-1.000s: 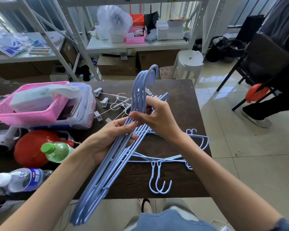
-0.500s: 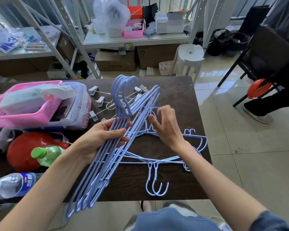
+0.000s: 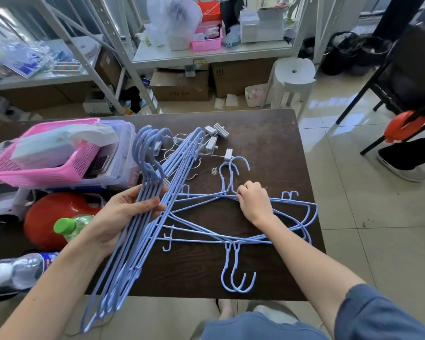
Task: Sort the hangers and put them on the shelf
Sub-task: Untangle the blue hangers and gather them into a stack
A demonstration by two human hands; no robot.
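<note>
Left hand [image 3: 123, 214] grips a tilted bundle of blue hangers [image 3: 142, 217] over the near-left table [image 3: 268, 133] edge, while right hand [image 3: 254, 201] pinches the neck of a loose blue hanger [image 3: 227, 190] lying among others at table centre, white clip hangers [image 3: 212, 141] beyond.

I see a dark brown wooden table [image 3: 268, 133] standing on a glossy pale tiled floor [image 3: 368, 217] that mirrors daylight. Beyond it stand grey metal shelving racks [image 3: 133, 69], with brown cardboard boxes [image 3: 182, 85] beneath. A white plastic stool [image 3: 292, 74] sits beside them; a black folding chair [image 3: 407, 77] stands at right.
</note>
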